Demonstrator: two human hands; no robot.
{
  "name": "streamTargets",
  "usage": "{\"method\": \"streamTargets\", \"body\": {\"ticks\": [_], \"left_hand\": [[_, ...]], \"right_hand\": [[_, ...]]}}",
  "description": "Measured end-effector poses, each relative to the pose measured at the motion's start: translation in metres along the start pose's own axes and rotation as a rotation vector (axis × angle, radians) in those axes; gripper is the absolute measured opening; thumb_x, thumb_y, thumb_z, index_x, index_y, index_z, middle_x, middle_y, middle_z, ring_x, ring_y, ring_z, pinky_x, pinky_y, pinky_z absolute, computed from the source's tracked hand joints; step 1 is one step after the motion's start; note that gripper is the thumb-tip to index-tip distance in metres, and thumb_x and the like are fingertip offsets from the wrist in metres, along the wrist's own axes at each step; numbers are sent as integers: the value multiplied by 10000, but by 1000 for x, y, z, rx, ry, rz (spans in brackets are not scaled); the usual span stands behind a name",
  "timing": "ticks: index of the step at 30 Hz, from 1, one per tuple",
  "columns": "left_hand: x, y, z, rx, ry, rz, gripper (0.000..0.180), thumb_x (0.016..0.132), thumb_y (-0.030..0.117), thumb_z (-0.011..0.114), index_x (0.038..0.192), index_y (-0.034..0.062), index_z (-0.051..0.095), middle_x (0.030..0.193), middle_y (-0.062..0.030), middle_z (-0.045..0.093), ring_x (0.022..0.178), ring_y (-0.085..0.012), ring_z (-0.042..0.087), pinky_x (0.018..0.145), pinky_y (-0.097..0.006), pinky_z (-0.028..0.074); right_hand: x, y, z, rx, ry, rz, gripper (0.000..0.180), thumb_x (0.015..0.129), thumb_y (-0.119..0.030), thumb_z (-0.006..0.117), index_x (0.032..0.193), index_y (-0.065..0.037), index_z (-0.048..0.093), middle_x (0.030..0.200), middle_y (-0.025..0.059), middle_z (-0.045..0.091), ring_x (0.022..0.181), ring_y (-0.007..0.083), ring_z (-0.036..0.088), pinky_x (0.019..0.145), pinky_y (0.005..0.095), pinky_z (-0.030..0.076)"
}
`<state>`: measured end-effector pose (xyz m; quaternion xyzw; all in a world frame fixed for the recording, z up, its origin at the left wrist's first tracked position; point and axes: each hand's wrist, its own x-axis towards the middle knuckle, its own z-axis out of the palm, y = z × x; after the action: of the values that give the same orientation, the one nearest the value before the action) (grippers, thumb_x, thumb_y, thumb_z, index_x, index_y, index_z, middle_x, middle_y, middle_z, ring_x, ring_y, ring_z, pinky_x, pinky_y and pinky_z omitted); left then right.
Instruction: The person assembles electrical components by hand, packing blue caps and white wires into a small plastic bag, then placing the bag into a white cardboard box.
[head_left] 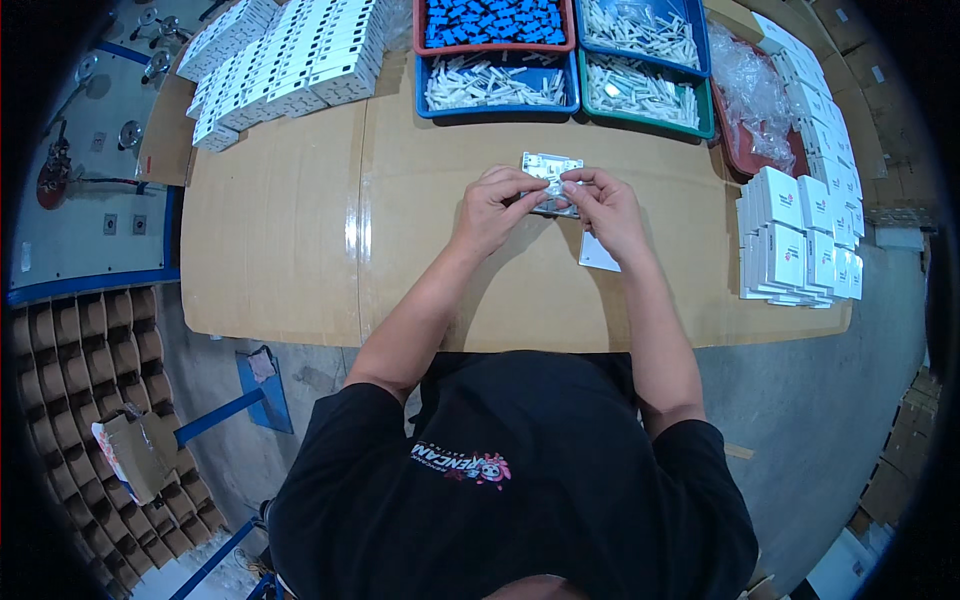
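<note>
- Brown cardboard dividers (pixel 70 350) fill the far left, below the counter's edge, as I look down from the head view.
- White flat boxes (pixel 290 55) lie in rows on the counter's (pixel 300 250) upper left corner.
- My left hand (pixel 490 210) has its fingers (pixel 520 185) curled closed around the left side of a small white and grey plate part (pixel 550 165), held just above the counter's middle.
- Behind the hands stand trays: a red tray (pixel 495 45) of blue pieces, a blue tray (pixel 497 105) of white pieces below it, and to their right another blue tray (pixel 700 40) and a green tray (pixel 645 120) of white pieces.
- My right hand (pixel 605 205) pinches the same part's right side, fingertips (pixel 575 185) closed on it and meeting the left hand's.
- A white card (pixel 597 255) lies flat just beneath the right hand.
- Stacked white boxes (pixel 795 240) stand at the counter's right edge, well apart from the hands.
</note>
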<state>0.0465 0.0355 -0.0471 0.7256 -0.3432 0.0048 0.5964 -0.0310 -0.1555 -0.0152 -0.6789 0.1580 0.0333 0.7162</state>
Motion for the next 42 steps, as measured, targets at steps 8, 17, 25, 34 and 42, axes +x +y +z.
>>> {"method": "streamTargets", "body": {"ticks": [8, 17, 25, 34, 42], "left_hand": [[14, -1, -4, 166, 17, -64, 173, 792, 42, 806, 960, 35, 769, 918, -83, 720, 895, -226, 661, 781, -343, 532], [19, 2, -13, 507, -86, 165, 126, 795, 111, 761, 921, 114, 759, 878, -49, 685, 949, -264, 621, 852, -410, 456], [26, 14, -15, 580, -206, 93, 136, 782, 104, 722, 913, 103, 761, 879, -72, 717, 963, -276, 640, 880, -436, 460], [26, 17, -13, 646, -245, 106, 169, 767, 95, 711, 926, 103, 768, 896, -70, 721, 1003, -288, 634, 913, -448, 462], [11, 12, -15, 625, -237, 215, 236, 785, 120, 723, 1017, 96, 757, 1022, -63, 671, 1079, -287, 601, 966, -446, 453]], "right_hand": [[20, -5, -5, -235, 36, -224, 247, 970, -110, 665, 1178, 14, 715, 886, 59, 740, 748, 88, 654, 640, 246, 501], [12, -3, -3, -510, 84, -296, 217, 916, -90, 708, 1124, -39, 742, 915, 125, 749, 768, 181, 710, 692, 309, 542], [11, -7, -3, -731, 82, -368, 200, 872, -111, 721, 1065, -82, 765, 979, 124, 737, 863, 309, 703, 772, 391, 547], [10, -8, -2, -837, 54, -474, 177, 867, -98, 711, 1030, -101, 779, 968, 101, 719, 919, 309, 680, 791, 411, 540], [10, -4, 0, -859, 92, -457, 151, 846, -111, 736, 991, -118, 778, 928, 83, 695, 870, 294, 675, 745, 403, 536]]}}
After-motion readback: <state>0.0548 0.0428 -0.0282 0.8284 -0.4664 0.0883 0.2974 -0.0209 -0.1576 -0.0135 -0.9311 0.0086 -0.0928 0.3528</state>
